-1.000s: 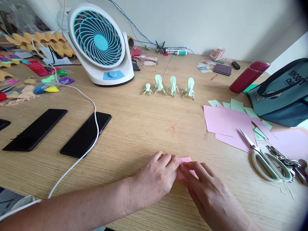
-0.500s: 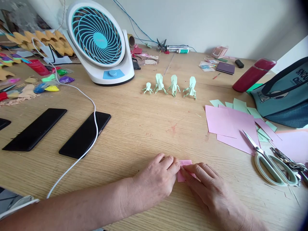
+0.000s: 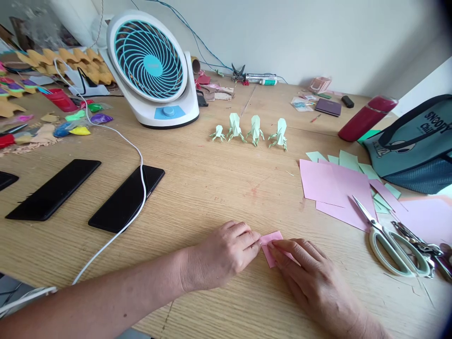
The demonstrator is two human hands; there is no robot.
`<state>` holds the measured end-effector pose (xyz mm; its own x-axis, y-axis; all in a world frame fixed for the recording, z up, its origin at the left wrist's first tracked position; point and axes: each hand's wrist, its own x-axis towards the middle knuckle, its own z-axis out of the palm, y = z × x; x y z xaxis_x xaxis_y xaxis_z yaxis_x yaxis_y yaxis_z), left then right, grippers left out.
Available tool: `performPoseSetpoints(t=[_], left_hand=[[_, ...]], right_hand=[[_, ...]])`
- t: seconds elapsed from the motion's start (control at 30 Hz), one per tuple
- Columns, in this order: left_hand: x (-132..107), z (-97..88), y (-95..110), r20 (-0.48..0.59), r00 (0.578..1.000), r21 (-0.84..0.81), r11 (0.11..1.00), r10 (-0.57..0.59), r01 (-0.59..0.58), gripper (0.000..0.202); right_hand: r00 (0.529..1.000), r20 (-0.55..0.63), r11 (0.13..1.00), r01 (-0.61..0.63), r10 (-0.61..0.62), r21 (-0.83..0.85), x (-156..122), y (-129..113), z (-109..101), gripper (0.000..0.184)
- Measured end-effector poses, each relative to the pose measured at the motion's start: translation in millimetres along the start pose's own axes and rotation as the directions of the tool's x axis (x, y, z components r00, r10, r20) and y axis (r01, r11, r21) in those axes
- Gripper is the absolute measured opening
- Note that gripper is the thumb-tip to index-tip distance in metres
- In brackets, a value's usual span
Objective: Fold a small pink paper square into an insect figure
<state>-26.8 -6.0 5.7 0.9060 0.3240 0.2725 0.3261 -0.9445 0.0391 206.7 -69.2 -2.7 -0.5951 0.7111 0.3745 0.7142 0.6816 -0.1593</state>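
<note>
A small piece of folded pink paper (image 3: 271, 236) lies on the wooden table between my hands. My left hand (image 3: 229, 254) pinches its left edge, thumb hidden behind the curled fingers. From the right, my right hand (image 3: 310, 273) has its thumb and forefinger closed on the middle of the paper and covers its lower right part. Farther back stand several pale green folded-paper figures with thin legs, among them a small one (image 3: 218, 133) and a larger one (image 3: 280, 133).
To the right are pink sheets (image 3: 321, 181), green paper pieces (image 3: 349, 160), scissors (image 3: 395, 249), a red bottle (image 3: 367, 118) and a bag (image 3: 416, 146). At left lie black phones (image 3: 127, 200), crossed by a white cable (image 3: 106, 247). A fan (image 3: 169, 113) stands behind.
The pink paper has turned slightly between my fingers and now sits tilted. My left hand has shifted a little left, showing more of the paper's left edge. The camera view has moved slightly.
</note>
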Motion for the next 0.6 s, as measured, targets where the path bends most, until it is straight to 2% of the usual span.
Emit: performPoseSetpoints(t=[0.17, 0.4, 0.6], left_hand=[[0.3, 2.5, -3.9, 0.010, 1.000, -0.086, 0.996, -0.008, 0.009, 0.030], [0.6, 9.9, -5.5, -0.062, 0.995, -0.213, 0.975, -0.078, 0.063, 0.024], [1.2, 6.8, -6.5, -0.056, 0.998, -0.198, 0.980, -0.034, 0.023, 0.019]], right_hand=[[0.999, -0.009, 0.999, -0.035, 0.036, 0.036, 0.7, -2.9, 2.0, 0.024], [0.995, 0.013, 0.987, -0.095, 0.094, 0.127, 0.9, -4.7, 5.3, 0.028], [0.996, 0.016, 0.981, -0.095, 0.093, 0.168, -2.1, -8.3, 5.2, 0.025]])
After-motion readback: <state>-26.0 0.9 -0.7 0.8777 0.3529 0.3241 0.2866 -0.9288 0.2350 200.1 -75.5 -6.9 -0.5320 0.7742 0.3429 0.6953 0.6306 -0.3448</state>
